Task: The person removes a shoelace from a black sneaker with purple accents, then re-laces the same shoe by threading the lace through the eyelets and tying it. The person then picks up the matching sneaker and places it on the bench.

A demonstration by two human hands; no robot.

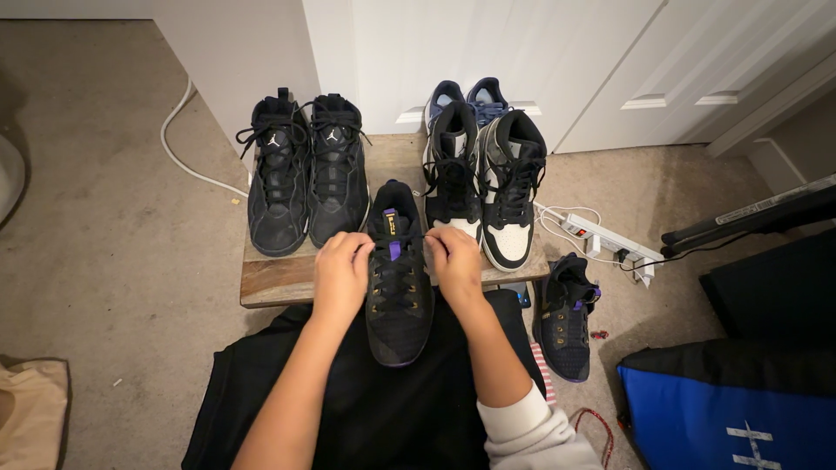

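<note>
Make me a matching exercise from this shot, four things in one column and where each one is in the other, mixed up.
Things:
1. black and purple shoe
2. all-black pair
3. black and white pair
4. power strip

Places:
A. left side of the wooden bench
B. on the carpet, right of the bench
C. between the hands, left hand and right hand
D. right side of the bench

Pairs: 1-C, 2-A, 3-D, 4-B

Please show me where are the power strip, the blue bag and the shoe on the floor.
power strip (601, 237), head view, middle of its white body.
blue bag (697, 416), head view, its blue front panel.
floor shoe (564, 318), head view, its laces.
</note>
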